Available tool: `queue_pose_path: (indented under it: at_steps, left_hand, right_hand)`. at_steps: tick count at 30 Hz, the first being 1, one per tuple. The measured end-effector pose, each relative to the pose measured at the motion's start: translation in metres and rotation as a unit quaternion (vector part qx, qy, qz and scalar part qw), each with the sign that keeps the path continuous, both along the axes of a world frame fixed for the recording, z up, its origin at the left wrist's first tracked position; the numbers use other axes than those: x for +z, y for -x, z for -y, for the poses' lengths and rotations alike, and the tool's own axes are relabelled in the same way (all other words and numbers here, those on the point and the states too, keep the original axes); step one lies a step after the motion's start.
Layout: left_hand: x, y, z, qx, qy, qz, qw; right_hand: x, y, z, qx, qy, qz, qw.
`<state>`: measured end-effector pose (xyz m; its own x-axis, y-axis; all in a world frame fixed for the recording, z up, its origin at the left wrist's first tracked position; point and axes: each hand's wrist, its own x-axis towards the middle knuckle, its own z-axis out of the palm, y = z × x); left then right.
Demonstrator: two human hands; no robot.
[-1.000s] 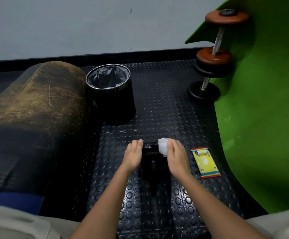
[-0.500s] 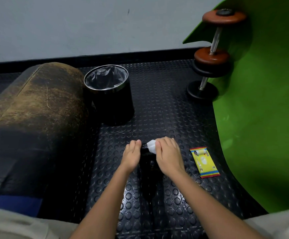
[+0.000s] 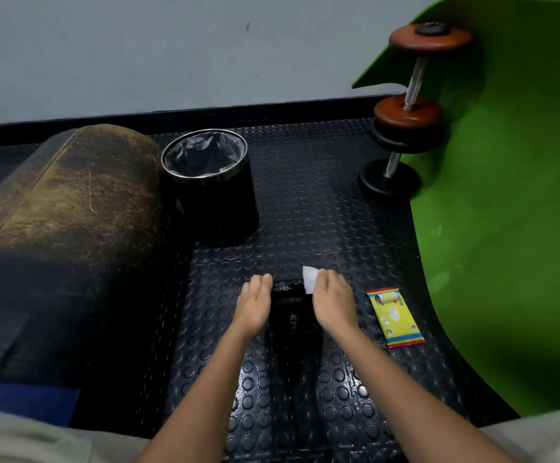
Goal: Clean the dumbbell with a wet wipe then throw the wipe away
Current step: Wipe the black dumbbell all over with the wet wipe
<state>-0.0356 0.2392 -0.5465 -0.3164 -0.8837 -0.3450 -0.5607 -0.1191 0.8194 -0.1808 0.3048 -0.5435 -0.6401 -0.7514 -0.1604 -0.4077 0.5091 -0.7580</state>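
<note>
A black dumbbell [image 3: 292, 312] lies on the studded rubber floor between my two hands, hard to make out against the dark mat. My left hand [image 3: 253, 305] rests flat against its left side with straight fingers. My right hand [image 3: 333, 302] holds a white wet wipe [image 3: 309, 279] against the far right top of the dumbbell; a corner of the wipe sticks up past my fingers. A black bin [image 3: 213, 185] with a chrome rim and a grey liner stands behind, to the left.
A yellow wet-wipe packet [image 3: 394, 316] lies on the floor to the right of my right hand. Two stacked dumbbells with brown plates [image 3: 405, 111] stand at the back right against a curled green mat [image 3: 505, 212]. A worn padded roll [image 3: 58, 222] fills the left.
My right hand slid the wipe left along the dumbbell, then back right and a little farther away. My left hand stayed on the dumbbell's left side.
</note>
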Motion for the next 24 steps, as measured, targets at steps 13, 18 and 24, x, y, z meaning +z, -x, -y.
queue_pose_path:
  at_steps: [13, 18, 24]
  left_hand:
    - [0.0, 0.0, 0.0, -0.002, 0.0, -0.003, 1.0]
    - [0.001, 0.0, -0.001, -0.002, 0.0, -0.004, 1.0]
    - [0.001, 0.0, 0.0, 0.001, -0.001, -0.002, 1.0]
  right_hand:
    - [-0.029, 0.011, -0.037, 0.141, 0.102, -0.164, 0.971]
    - [-0.02, 0.003, -0.013, -0.016, 0.08, 0.065, 0.995]
    - [-0.008, -0.01, -0.001, 0.078, 0.036, -0.166, 0.982]
